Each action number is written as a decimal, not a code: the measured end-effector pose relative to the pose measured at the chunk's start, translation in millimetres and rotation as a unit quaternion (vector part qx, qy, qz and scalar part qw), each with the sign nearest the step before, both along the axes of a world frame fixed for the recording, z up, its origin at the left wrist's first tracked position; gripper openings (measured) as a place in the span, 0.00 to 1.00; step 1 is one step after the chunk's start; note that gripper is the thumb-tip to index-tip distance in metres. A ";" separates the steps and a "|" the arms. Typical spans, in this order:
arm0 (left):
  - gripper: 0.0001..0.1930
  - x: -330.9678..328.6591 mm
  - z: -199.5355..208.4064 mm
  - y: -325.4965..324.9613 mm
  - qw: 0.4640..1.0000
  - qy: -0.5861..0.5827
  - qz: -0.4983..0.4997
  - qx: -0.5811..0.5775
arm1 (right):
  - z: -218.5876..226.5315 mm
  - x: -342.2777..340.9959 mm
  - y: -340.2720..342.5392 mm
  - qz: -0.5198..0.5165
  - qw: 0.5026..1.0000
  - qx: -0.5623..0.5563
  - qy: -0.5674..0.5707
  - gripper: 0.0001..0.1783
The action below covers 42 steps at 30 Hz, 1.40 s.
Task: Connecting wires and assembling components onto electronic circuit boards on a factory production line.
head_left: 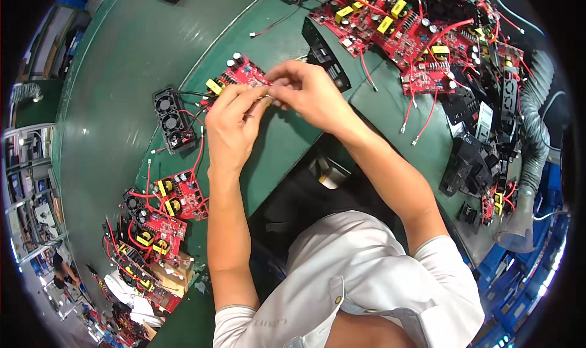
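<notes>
My left hand point(234, 121) and my right hand point(310, 94) meet over the workbench, fingertips pinched close together. Between them is something small and thin, mostly hidden by the fingers; I cannot make out what it is. Just beyond the fingers lies a red circuit board point(243, 73) with a yellow component and silver capacitors, partly covered by my hands. Black cables run from its left side toward a black twin-fan unit point(173, 117) beside my left hand. A black slotted panel point(323, 52) rests beyond my right hand.
Many red circuit boards point(421, 49) with loose red wires pile up at the far right. Black plastic housings point(470, 165) and a grey flexible duct point(531, 140) stand at the right. More boards point(162, 232) are stacked at the left. The green bench point(110, 85) has a near edge by my lap.
</notes>
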<state>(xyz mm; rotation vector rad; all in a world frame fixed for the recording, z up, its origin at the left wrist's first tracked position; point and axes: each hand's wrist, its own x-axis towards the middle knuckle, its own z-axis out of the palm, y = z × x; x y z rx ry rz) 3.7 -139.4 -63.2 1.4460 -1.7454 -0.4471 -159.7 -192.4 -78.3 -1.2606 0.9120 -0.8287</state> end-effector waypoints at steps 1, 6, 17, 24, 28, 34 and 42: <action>0.09 0.4 -4.4 -2.4 0.999 -0.004 -0.008 -0.042 | -0.1 -1.5 -0.3 0.002 1.000 -0.002 0.001 0.15; 0.10 4.5 -8.3 5.8 0.998 -0.028 0.008 -0.064 | 37.5 -36.6 8.7 -0.168 0.938 -0.268 0.139 0.23; 0.12 -3.8 -13.7 3.1 0.998 -0.036 -0.029 -0.049 | -18.3 -30.7 21.3 -0.083 0.996 -0.024 0.034 0.15; 0.11 -7.6 -14.7 2.5 0.999 -0.035 -0.009 -0.017 | -27.8 -2.5 35.2 -0.123 0.991 -0.056 -0.012 0.17; 0.13 -6.3 -12.5 2.0 1.000 -0.021 -0.020 0.006 | -29.5 -2.0 35.8 -0.129 0.990 -0.062 -0.008 0.18; 0.10 -3.3 -16.9 0.1 0.999 -0.034 -0.026 -0.015 | -29.6 1.6 36.5 -0.144 0.982 -0.122 0.004 0.17; 0.10 -5.2 -16.8 1.1 0.998 -0.041 -0.025 -0.030 | -29.2 1.9 39.0 -0.169 0.959 -0.215 0.069 0.16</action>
